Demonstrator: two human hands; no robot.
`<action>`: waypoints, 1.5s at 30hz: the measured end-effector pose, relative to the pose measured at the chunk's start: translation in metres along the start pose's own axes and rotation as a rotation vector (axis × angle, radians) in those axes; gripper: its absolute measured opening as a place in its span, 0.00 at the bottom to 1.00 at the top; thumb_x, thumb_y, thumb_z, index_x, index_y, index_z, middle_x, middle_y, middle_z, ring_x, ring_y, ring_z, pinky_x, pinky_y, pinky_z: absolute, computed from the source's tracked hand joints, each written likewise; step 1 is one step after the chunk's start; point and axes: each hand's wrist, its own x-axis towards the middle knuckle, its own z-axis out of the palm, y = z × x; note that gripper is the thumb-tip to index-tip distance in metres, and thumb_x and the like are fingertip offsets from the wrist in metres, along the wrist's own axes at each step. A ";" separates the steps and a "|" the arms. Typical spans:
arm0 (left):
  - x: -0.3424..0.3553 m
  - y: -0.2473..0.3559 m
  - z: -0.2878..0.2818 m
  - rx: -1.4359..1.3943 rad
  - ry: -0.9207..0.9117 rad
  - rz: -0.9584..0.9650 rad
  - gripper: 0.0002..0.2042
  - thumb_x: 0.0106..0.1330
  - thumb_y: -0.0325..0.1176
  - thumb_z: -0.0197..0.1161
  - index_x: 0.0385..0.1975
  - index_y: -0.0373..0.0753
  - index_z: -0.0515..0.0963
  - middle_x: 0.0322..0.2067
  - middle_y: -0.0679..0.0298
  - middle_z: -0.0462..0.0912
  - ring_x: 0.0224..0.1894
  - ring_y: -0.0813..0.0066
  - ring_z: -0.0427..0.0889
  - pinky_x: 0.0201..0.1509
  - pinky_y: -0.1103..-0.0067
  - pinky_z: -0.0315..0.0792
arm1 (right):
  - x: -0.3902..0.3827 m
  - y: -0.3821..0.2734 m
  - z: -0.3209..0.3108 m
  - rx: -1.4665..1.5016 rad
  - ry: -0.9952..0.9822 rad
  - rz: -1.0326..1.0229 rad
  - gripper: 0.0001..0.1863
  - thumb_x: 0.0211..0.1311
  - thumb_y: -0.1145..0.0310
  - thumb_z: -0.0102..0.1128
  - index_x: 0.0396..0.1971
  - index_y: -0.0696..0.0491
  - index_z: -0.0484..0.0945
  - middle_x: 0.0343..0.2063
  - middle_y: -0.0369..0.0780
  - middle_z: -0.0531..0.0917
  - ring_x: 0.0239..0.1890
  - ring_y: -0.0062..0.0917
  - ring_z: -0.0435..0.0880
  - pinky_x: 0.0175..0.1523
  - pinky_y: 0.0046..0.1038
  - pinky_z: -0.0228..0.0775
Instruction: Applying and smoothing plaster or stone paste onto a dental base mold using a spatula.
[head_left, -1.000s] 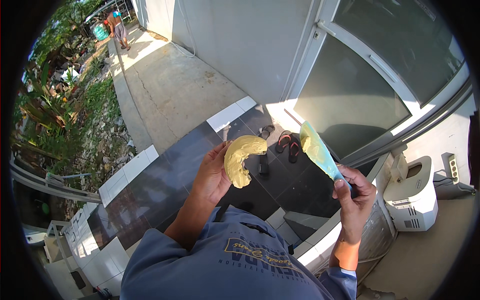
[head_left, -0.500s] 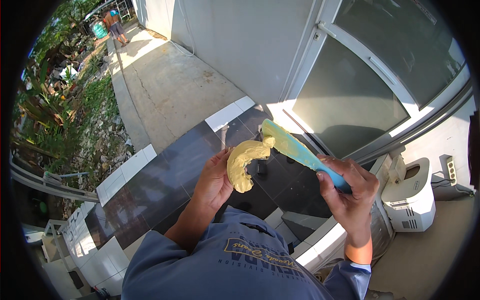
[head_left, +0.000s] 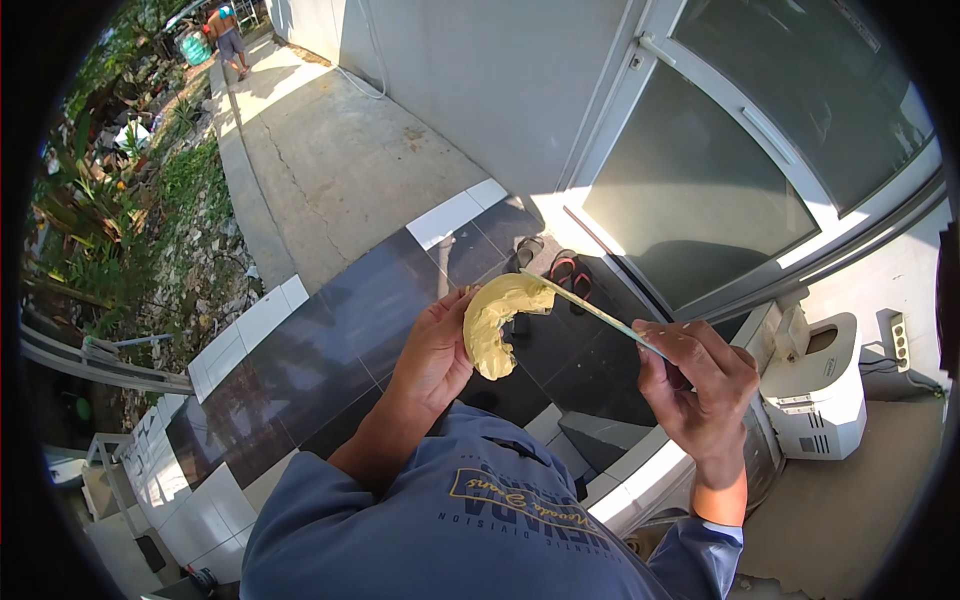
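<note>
My left hand (head_left: 432,350) is closed around the outer side of a horseshoe-shaped dental impression tray (head_left: 492,318), which is thickly covered with pale yellow paste. In my right hand (head_left: 700,385) is a light blue mixing spatula (head_left: 600,314), gripped by its handle and turned edge-on, with yellow paste along its blade. The spatula's tip meets the upper right end of the paste. What lies under the paste is mostly hidden, as are my left fingertips behind the tray.
Dark sandals (head_left: 526,250) and red-strapped flip-flops (head_left: 570,278) lie on the black tiles beneath my hands. A frosted glass door (head_left: 715,180) stands ahead right. Near my right arm are a white box-shaped machine (head_left: 820,395) and a power strip (head_left: 903,345). Another person (head_left: 228,45) stands far left.
The spatula has turned from its broad face to its edge, and its tip has lowered onto the paste. A small lump at the paste's upper end is now smoothed. The tray shifted slightly right.
</note>
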 end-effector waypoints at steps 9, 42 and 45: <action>0.000 -0.001 -0.003 -0.114 0.039 -0.007 0.16 0.61 0.26 0.59 0.48 0.27 0.69 0.35 0.55 0.80 0.32 0.73 0.83 0.35 0.81 0.81 | 0.003 -0.004 0.001 -0.038 -0.008 -0.038 0.12 0.43 0.80 0.64 0.32 0.55 0.79 0.23 0.37 0.80 0.17 0.23 0.78 0.19 0.20 0.68; 0.010 0.010 -0.007 -0.233 -0.008 -0.228 0.14 0.66 0.31 0.52 0.45 0.27 0.69 0.34 0.50 0.77 0.32 0.68 0.79 0.30 0.83 0.81 | -0.006 -0.001 -0.006 -0.130 0.075 0.048 0.10 0.43 0.78 0.67 0.28 0.52 0.80 0.22 0.35 0.80 0.16 0.19 0.75 0.16 0.17 0.60; 0.011 0.010 -0.007 -0.243 -0.038 -0.244 0.13 0.66 0.31 0.52 0.44 0.27 0.70 0.33 0.50 0.77 0.32 0.68 0.78 0.32 0.83 0.80 | -0.008 -0.004 -0.008 -0.140 0.089 0.048 0.10 0.43 0.78 0.67 0.28 0.52 0.80 0.21 0.35 0.80 0.15 0.18 0.75 0.16 0.17 0.60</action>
